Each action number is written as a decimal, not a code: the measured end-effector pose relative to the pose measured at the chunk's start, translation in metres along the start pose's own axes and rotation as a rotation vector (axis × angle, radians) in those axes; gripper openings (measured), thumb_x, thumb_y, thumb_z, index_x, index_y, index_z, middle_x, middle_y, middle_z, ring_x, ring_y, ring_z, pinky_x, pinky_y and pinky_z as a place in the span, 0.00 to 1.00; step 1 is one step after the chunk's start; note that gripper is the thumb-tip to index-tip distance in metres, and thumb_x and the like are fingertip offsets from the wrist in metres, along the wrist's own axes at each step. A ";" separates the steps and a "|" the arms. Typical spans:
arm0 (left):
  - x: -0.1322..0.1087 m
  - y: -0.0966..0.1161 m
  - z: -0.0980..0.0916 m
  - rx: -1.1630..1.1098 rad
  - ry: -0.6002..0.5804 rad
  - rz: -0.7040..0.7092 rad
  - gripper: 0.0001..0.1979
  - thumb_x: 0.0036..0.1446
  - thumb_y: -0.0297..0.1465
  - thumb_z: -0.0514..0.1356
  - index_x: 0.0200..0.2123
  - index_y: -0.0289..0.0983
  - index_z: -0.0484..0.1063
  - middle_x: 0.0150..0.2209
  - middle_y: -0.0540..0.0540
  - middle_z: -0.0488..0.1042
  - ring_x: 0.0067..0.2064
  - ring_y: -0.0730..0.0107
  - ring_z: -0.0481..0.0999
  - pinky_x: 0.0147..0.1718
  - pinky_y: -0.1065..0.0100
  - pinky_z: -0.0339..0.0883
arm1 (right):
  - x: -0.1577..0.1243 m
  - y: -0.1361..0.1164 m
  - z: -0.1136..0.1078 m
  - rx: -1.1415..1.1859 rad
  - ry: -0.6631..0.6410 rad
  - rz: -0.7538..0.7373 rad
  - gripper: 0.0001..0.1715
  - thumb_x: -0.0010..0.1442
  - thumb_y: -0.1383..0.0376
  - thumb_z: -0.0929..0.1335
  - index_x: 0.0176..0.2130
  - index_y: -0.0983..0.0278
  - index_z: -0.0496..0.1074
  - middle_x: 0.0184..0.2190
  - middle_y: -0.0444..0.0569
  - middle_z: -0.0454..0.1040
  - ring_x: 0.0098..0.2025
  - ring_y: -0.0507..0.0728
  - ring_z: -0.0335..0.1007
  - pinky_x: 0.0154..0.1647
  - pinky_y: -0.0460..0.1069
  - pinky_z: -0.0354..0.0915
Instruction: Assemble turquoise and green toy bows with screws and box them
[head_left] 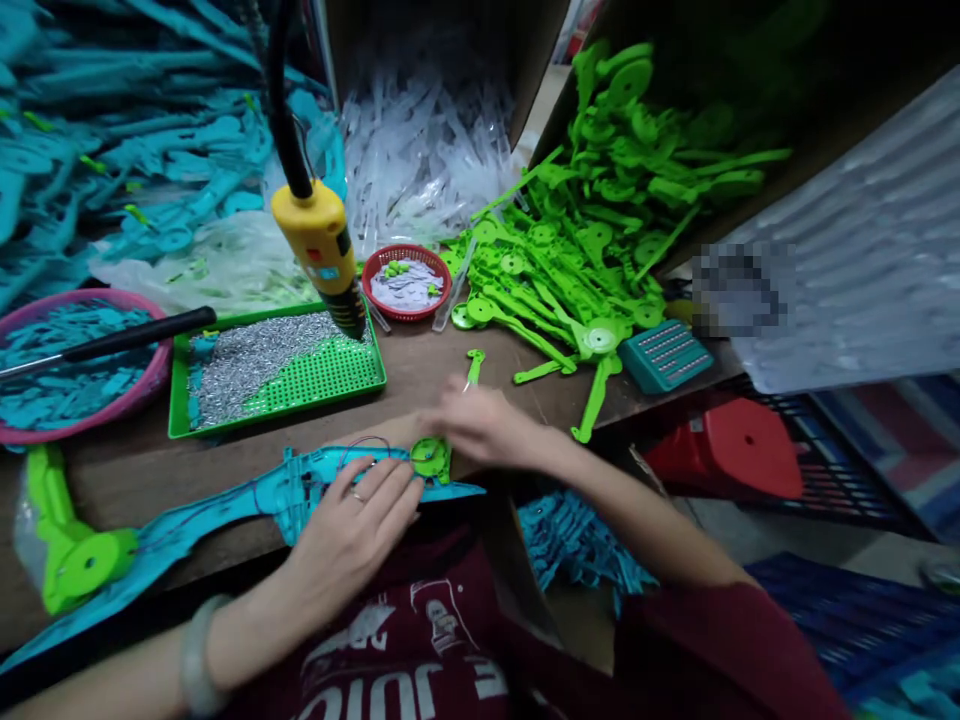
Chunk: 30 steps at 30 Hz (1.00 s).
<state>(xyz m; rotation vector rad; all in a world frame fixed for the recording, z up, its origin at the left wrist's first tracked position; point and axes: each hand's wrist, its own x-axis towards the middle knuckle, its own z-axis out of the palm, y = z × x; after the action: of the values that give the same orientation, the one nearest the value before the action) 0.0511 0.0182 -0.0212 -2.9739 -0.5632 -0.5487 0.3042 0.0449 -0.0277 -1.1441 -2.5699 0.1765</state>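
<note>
A long blue plastic shell, shaped like a toy gun half, lies along the front edge of the table. My left hand lies over its wider part, fingers bent across it and holding it down; the thumb is hidden. A thin wire loops above the shell. A round green plastic piece sits at its right end, just beyond my left fingertips. My right hand is blurred by motion above and right of that piece, its fingers curled. By those fingers shows a small green lever; whether they touch it I cannot tell.
A yellow power screwdriver hangs over a green tray of screws. Around stand a red basket, a pink basin, a heap of green parts and a teal box. A black-handled tool crosses the basin.
</note>
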 end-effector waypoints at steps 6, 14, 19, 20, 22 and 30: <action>-0.003 0.017 0.025 -0.020 -0.023 -0.047 0.14 0.71 0.28 0.53 0.52 0.28 0.74 0.53 0.37 0.79 0.53 0.56 0.78 0.55 0.51 0.65 | 0.050 0.127 -0.019 -0.244 -0.107 0.469 0.21 0.58 0.58 0.73 0.44 0.72 0.74 0.53 0.67 0.68 0.58 0.74 0.60 0.53 0.65 0.64; 0.005 0.008 0.027 -0.044 -0.043 -0.021 0.14 0.70 0.27 0.52 0.48 0.29 0.77 0.48 0.38 0.81 0.49 0.55 0.79 0.54 0.51 0.65 | 0.046 0.129 -0.008 -0.329 -0.210 0.250 0.15 0.68 0.67 0.61 0.50 0.68 0.70 0.59 0.62 0.68 0.59 0.67 0.65 0.55 0.62 0.64; 0.025 0.012 0.017 -0.066 -0.048 -0.098 0.15 0.69 0.34 0.55 0.47 0.29 0.76 0.48 0.33 0.79 0.48 0.50 0.77 0.54 0.49 0.66 | 0.013 0.097 -0.040 -0.302 0.008 0.304 0.21 0.71 0.64 0.55 0.54 0.67 0.69 0.60 0.60 0.68 0.56 0.64 0.69 0.51 0.61 0.68; 0.031 0.013 0.018 -0.074 -0.032 -0.117 0.16 0.69 0.35 0.56 0.48 0.29 0.75 0.49 0.32 0.78 0.49 0.49 0.76 0.54 0.49 0.66 | 0.002 0.085 -0.046 -0.307 0.061 0.306 0.21 0.71 0.63 0.55 0.53 0.66 0.69 0.60 0.60 0.69 0.55 0.63 0.70 0.50 0.61 0.69; 0.044 0.016 0.024 -0.101 -0.024 -0.153 0.18 0.68 0.36 0.58 0.52 0.27 0.73 0.51 0.31 0.76 0.52 0.47 0.75 0.54 0.49 0.66 | -0.025 0.056 -0.053 -0.327 0.072 0.252 0.20 0.71 0.63 0.56 0.51 0.64 0.71 0.57 0.59 0.72 0.51 0.62 0.72 0.45 0.59 0.71; 0.074 0.012 0.059 -0.138 -0.217 -0.209 0.16 0.66 0.34 0.59 0.50 0.27 0.73 0.47 0.32 0.75 0.48 0.49 0.73 0.46 0.55 0.68 | -0.116 -0.013 -0.006 -0.176 -0.103 0.295 0.19 0.67 0.72 0.59 0.51 0.68 0.73 0.53 0.65 0.74 0.48 0.63 0.73 0.45 0.59 0.74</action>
<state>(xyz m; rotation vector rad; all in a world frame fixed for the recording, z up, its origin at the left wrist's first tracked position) 0.1396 0.0396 -0.0504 -3.1484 -0.8976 -0.2882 0.3698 -0.0500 -0.0468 -1.6177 -2.5314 0.0788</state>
